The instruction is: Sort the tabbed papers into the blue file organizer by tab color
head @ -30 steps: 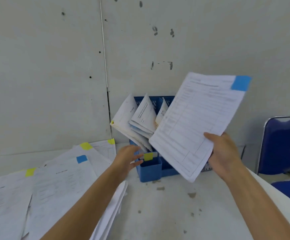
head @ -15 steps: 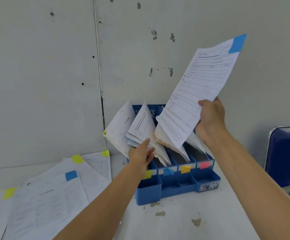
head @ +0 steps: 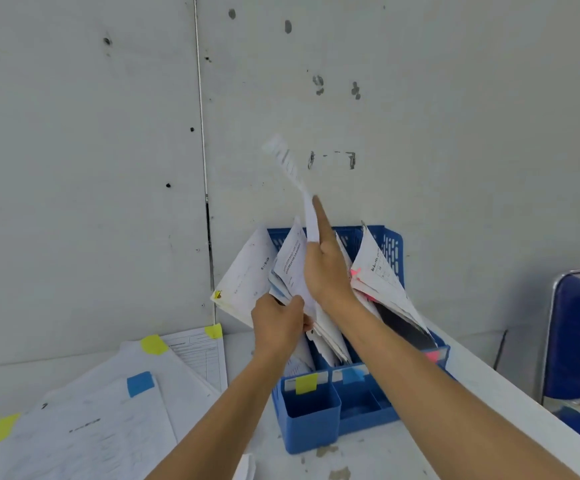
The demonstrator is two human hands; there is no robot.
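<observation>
The blue file organizer (head: pixel 316 420) stands against the wall with yellow, blue and pink labels on its slots and leaning papers inside. My right hand (head: pixel 326 268) grips a sheet (head: pixel 288 168) seen edge-on and blurred, its lower end down among the filed papers above the blue-labelled slot; the index finger lies straight along it. My left hand (head: pixel 278 322) grips the filed papers (head: pixel 288 268) of the left slots and holds them to the left. A pile of tabbed papers (head: pixel 101 420) with yellow and blue tabs lies on the table at the left.
The grey wall (head: pixel 108 168) rises right behind the organizer. A blue chair (head: pixel 579 337) stands at the right, beyond the table's edge. The pink-tabbed papers (head: pixel 382 271) lean in the right slot. The white table (head: pixel 368 459) is stained in front of the organizer.
My right hand has swung the blue-tabbed sheet from up at the right down into the organizer, turning it edge-on. My left hand has closed on the filed papers and pulled them left.
</observation>
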